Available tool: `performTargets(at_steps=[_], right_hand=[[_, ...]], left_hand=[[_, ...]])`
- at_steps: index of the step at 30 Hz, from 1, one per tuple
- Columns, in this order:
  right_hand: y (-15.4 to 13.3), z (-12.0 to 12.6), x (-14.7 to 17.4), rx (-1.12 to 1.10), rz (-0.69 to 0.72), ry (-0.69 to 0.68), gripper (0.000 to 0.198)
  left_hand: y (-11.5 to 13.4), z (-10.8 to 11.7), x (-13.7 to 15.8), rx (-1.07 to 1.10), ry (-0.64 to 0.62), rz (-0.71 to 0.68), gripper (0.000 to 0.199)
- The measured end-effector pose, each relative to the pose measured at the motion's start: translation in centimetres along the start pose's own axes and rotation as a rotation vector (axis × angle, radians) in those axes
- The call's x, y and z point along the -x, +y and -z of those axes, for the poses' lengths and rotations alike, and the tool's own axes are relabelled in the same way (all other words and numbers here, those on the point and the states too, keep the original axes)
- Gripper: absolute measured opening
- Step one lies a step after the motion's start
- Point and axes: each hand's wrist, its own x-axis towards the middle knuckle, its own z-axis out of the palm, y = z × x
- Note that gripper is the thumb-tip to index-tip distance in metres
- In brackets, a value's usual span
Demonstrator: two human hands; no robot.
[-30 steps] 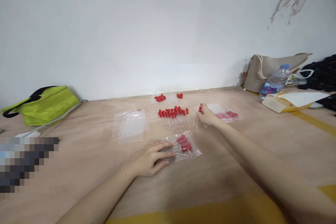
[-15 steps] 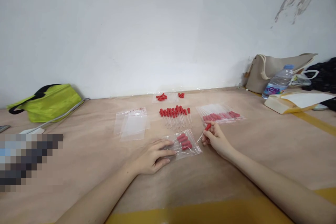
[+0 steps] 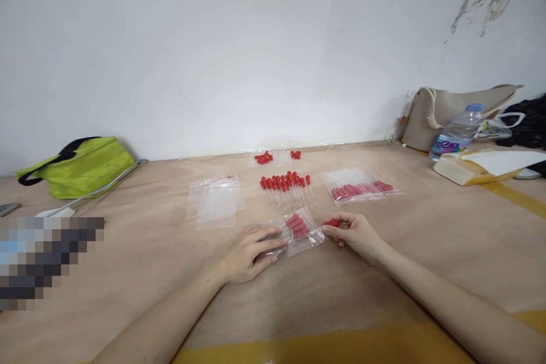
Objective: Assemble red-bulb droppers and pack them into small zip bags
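Observation:
My left hand [image 3: 253, 255] lies with its fingers spread over the lower end of a clear zip bag [image 3: 302, 245], pressing it on the table. Several droppers with red rubber bulbs [image 3: 297, 226] lie side by side in that bag. At the bag's mouth, on the right, my right hand [image 3: 352, 234] pinches a dropper [image 3: 331, 223] by its red bulb; its thin tube is mostly hidden, and I cannot tell how far it is inside. Beyond the hands is a pile of loose droppers [image 3: 284, 182]. Filled bags of droppers [image 3: 362, 185] rest behind my right hand.
Flat zip bags [image 3: 217, 202] lie at left of the pile. Loose red bulbs [image 3: 264, 157] sit near the wall. A green bag [image 3: 89, 168] stands far left; a water bottle [image 3: 456, 133], a beige bag [image 3: 426, 119] and an open envelope [image 3: 464, 168] are at right.
My right hand has brought the dropper left and turned it, so its tube end now meets the bag's mouth. The bulbs inside the bag lie closer together. My left hand has stayed put.

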Motion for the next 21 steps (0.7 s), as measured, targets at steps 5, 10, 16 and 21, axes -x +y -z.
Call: performTargets(at_steps=[5, 10, 16, 21], right_hand=[[0.07, 0.17, -0.36, 0.130, -0.045, -0.005, 0.041], [0.26, 0.40, -0.49, 0.079, -0.029, -0.045, 0.041], [0.03, -0.08, -0.38, 0.182, 0.029, -0.111, 0.033], [-0.29, -0.43, -0.42, 0.172, 0.070, -0.111, 0.035]], left_hand=[[0.02, -0.03, 0.00, 0.003, -0.006, 0.006, 0.036], [0.07, 0.10, -0.03, 0.014, -0.018, 0.008, 0.037], [0.03, 0.06, -0.11, 0.016, -0.017, 0.016, 0.037], [0.14, 0.17, -0.17, 0.006, -0.029, 0.010, 0.037]])
